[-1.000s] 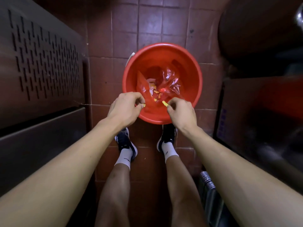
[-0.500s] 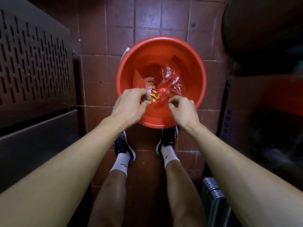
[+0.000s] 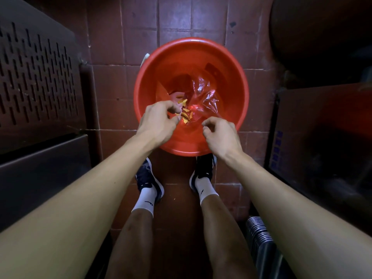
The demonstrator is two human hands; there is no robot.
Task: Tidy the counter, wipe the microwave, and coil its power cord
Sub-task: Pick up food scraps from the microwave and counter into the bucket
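Tidying step: dropping scraps into red bucket. Left hand and right hand loosely curled, holding nothing visible. Next, probably back to the counter.

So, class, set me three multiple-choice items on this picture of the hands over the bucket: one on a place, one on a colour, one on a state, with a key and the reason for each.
1. Where does the bucket stand?
A. on a counter
B. on the tiled floor, ahead of the shoes
C. on a chair

2. What colour is the bucket?
A. blue
B. white
C. red

3. How are the two hands?
A. both hover above the bucket's near side, fingers loosely curled
B. both grip the bucket's rim
C. both lie flat on the floor

Key: B, the bucket sits on brown tiles beyond the toes. C, its rim and wall are red. A, the left hand and right hand hang over the scraps and clear plastic inside, touching no rim.
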